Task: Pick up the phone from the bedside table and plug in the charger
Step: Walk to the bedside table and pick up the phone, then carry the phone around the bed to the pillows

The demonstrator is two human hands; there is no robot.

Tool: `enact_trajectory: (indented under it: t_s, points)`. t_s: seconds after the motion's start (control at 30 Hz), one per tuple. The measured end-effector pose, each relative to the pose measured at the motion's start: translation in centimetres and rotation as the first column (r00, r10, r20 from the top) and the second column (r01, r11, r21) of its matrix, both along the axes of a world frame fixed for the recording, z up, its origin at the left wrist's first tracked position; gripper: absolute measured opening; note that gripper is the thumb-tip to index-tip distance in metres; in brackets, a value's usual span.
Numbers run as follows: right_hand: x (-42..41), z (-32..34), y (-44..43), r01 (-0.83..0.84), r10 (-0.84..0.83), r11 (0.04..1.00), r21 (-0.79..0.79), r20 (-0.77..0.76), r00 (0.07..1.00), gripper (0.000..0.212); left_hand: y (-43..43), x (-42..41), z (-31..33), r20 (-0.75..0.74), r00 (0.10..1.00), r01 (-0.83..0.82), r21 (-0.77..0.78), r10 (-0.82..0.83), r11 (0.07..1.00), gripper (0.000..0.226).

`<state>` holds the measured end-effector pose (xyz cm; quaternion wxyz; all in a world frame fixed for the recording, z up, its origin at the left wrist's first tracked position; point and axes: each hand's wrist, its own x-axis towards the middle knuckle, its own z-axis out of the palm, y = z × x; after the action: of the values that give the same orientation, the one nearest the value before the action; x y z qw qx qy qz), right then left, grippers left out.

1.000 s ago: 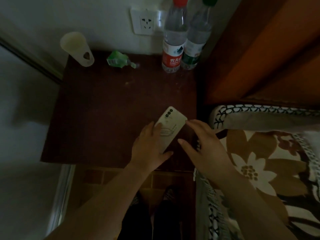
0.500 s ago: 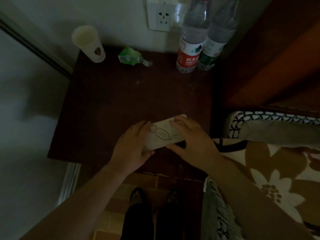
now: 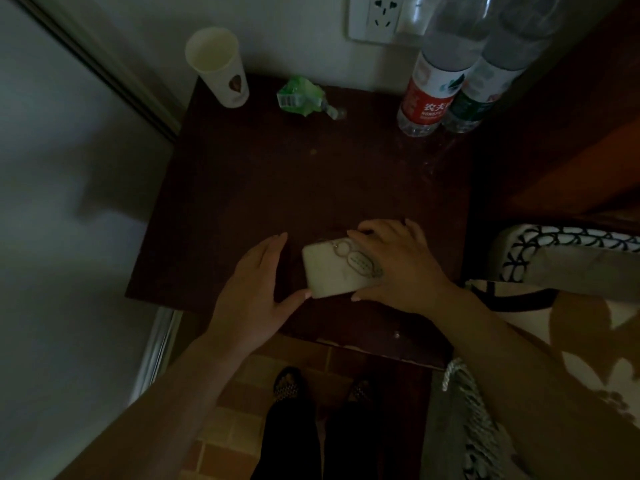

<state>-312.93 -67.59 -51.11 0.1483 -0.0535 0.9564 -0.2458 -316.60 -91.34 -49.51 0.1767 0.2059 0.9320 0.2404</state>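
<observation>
A: Head view, dim. We see the phone face down at the near edge of the desk, pale back up. Right hand covers its far-right part, fingers curled over the top edge and thumb at the near edge, so we'd call that holding the phone. Whether it's lifted off yet we can't tell.

B: Left hand?

A: Just left of the phone, fingers spread wide, thumb tip touching the phone's near-left corner. Steadying, not gripping.

B: Step in hand?

A: Picking up, we judge. To do it well, pinch both long edges firmly before lifting; the phone sits close to the edge with floor below. Keep the charging end free of the palm. No charger or cable shows.

B: Surroundings?

A: Dark brown wood, scuffed. Behind the phone, by the wall: paper cup far left, crumpled green wrapper right of that, two water bottles far right. Wall socket above the bottles' left. Patterned bedding right of the phone, brick floor under the near edge.
</observation>
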Motion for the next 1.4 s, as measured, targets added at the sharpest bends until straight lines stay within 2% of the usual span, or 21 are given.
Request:
enact_trajectory:
  t_s: [0.23,0.4,0.57,0.73,0.97,1.1,1.27,1.4]
  points:
    - [1.1,0.4,-0.4,0.077,-0.078,0.996,-0.042,-0.026,0.997,0.088,-0.1,1.2,1.4,0.005,1.000,-0.016,0.073,0.016,0.997,0.079]
    - [2.5,0.7,-0.8,0.150,-0.149,0.986,-0.078,0.014,0.989,0.086,-0.2,2.3,3.1,0.026,0.999,-0.040,0.104,0.038,0.994,0.078]
    - [3.8,0.7,-1.3,0.218,-0.216,0.974,-0.068,0.039,0.976,0.096,-0.4,3.9,4.1,0.015,0.999,-0.040,0.095,0.039,0.995,0.076]
    - [5.2,1.8,-1.7,0.243,-0.241,0.969,-0.055,0.037,0.970,0.089,-0.5,4.8,5.5,0.027,0.998,-0.054,0.093,0.052,0.994,0.077]
    - [7.9,11.3,-3.9,0.257,-0.262,0.961,-0.104,-0.030,0.965,0.083,-1.2,7.1,12.6,0.015,0.991,-0.137,0.141,0.136,0.981,0.072]
    - [10.0,18.0,-5.8,0.252,-0.263,0.959,-0.131,-0.073,0.962,0.083,-3.0,9.5,18.2,0.012,0.979,-0.201,0.199,0.203,0.959,0.078]
    - [11.9,25.4,-9.1,0.180,-0.205,0.970,-0.164,-0.157,0.966,0.081,-6.9,12.5,24.9,-0.099,0.961,-0.233,0.217,0.259,0.948,0.072]
    - [13.0,30.1,-13.7,0.082,-0.119,0.974,-0.213,-0.167,0.979,0.087,-11.6,14.7,29.9,-0.132,0.908,-0.351,0.275,0.397,0.895,0.072]
